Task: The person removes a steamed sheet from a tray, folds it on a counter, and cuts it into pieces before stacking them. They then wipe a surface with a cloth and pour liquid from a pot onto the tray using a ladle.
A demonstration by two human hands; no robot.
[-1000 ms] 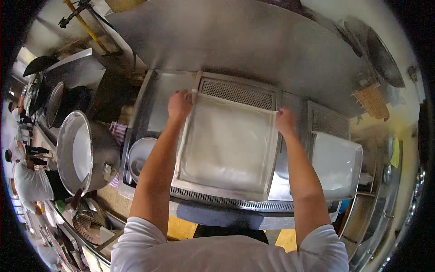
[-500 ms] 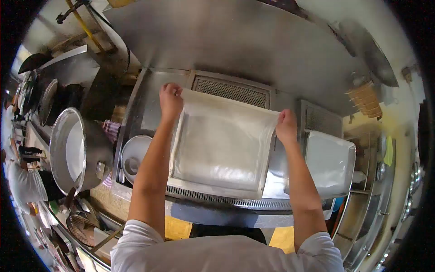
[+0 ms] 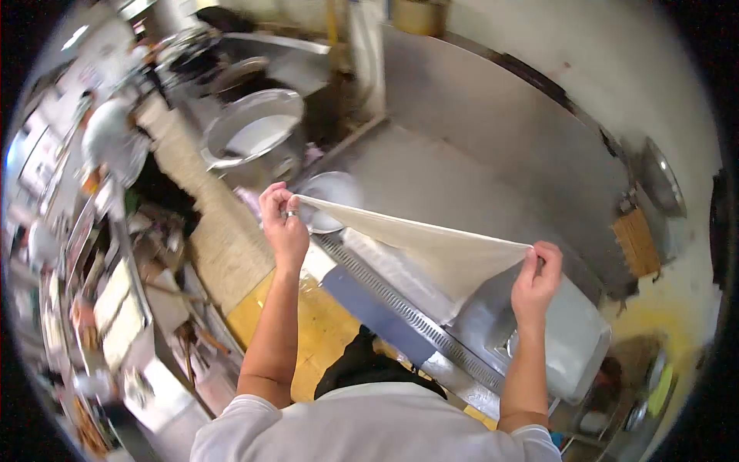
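Note:
A thin off-white cloth (image 3: 423,242) hangs stretched between my two hands, its top edge nearly taut and its middle drooping to a point. My left hand (image 3: 283,227) pinches one corner, with a ring on a finger. My right hand (image 3: 536,281) pinches the other corner, farther right and slightly lower. Below the cloth, a whitish flat surface (image 3: 389,266) lies on the steel counter, partly hidden by it. A shallow rectangular tray (image 3: 583,339) rests to the right, beside my right wrist. Near my left hand is a round lid or dish (image 3: 331,189).
A large metal pot (image 3: 258,135) with a white inside stands beyond my left hand. A steel splashback (image 3: 493,131) rises behind the counter. On the left, a cluttered worktable (image 3: 154,369) holds white slabs and tools. Another person (image 3: 115,146) stands at the far left.
The cloth has come up off the flat tray-like frame it covered and now hangs between my hands. My view has turned left, bringing the yellow floor and left worktable further in.

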